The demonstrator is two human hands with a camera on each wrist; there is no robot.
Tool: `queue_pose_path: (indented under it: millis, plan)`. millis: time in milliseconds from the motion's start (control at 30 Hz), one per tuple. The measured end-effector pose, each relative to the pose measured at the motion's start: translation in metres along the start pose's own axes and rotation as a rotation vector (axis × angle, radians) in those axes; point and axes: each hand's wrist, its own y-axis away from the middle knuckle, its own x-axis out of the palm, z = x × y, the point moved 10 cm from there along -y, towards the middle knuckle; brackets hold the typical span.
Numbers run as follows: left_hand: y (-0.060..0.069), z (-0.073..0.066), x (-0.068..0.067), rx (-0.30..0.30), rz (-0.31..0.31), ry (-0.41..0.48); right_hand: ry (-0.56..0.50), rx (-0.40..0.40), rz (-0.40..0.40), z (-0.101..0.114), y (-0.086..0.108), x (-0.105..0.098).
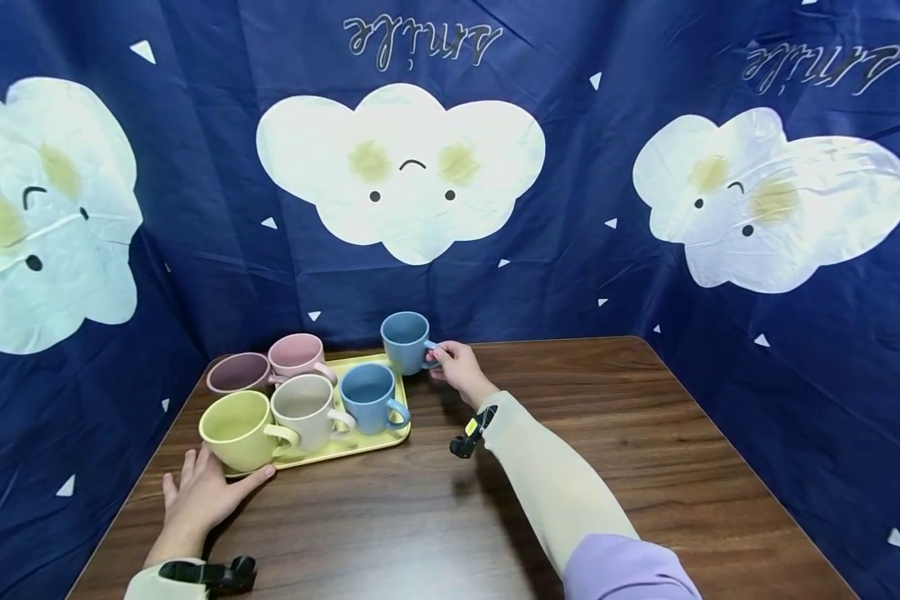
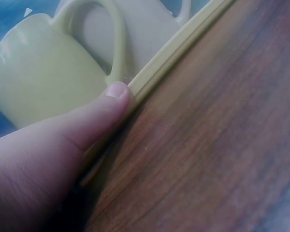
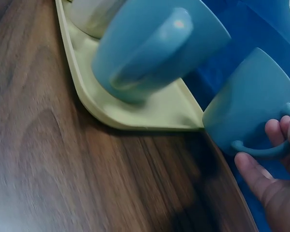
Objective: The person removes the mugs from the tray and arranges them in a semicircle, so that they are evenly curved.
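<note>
On a yellow tray [image 1: 345, 447] stand several mugs: a yellow mug [image 1: 236, 429], a light grey mug [image 1: 302, 410], a blue mug [image 1: 369, 397], a pink mug [image 1: 297, 354] and a purple mug [image 1: 238, 372]. My right hand [image 1: 459, 369] pinches the handle of another blue mug [image 1: 405, 343] at the tray's back right corner. Whether that mug touches the tray cannot be told. My left hand [image 1: 204, 492] is by the front left corner, fingers spread, its thumb [image 2: 104, 108] resting against the tray's front rim beside the yellow mug.
The dark wooden table [image 1: 435, 517] extends in front and to the right of the tray. A blue curtain [image 1: 217, 167] with white clouds rises behind the table and along both sides. Each wrist carries a black strap with a small camera [image 1: 465, 442].
</note>
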Motion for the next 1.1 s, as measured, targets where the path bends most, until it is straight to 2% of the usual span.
queue_pose_path:
  millis: [400, 667, 1100]
  plan:
    - [-0.001, 0.002, 0.0, -0.003, -0.006, -0.002, -0.043, 0.022, -0.055, -0.006, -0.001, -0.036]
    - [-0.002, 0.001, 0.001, 0.001, -0.006, -0.008, -0.036, 0.024, -0.146, -0.012, 0.001, -0.068]
    - [0.0, 0.001, 0.0, 0.01, -0.012, -0.015, -0.113, 0.041, -0.248, -0.019, 0.006, -0.109]
